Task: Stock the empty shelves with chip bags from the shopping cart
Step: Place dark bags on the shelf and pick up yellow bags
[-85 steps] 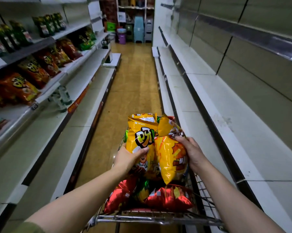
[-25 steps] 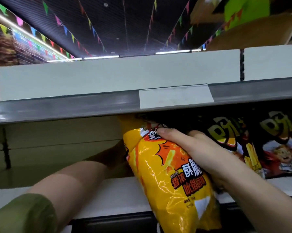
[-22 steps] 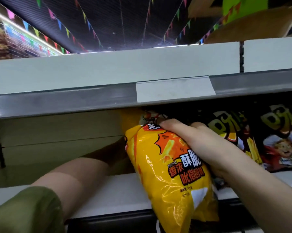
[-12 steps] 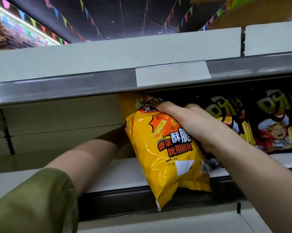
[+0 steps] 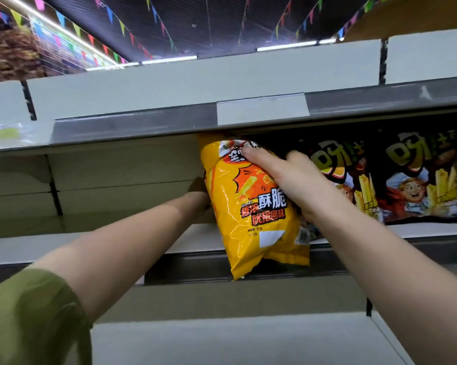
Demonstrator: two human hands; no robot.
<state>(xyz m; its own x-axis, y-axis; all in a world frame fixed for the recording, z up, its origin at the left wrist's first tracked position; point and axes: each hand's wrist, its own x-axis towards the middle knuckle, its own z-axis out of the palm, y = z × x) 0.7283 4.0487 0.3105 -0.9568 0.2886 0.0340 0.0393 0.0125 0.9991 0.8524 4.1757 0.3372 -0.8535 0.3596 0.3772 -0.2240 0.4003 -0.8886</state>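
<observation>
Free room is lying left of the yellow chip bag, where the shelf is showing bare board. The upper shelf's front rail is capping that gap from above. Right of it, dark chip bags are filling the bay side by side. The yellow bag is blocking the middle, overhanging the shelf's front edge.

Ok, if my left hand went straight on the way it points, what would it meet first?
Likely the yellow bag: the left hand reaches along the shelf toward its rear side, fingers hidden behind it. They may touch already; depth is unclear.
</observation>
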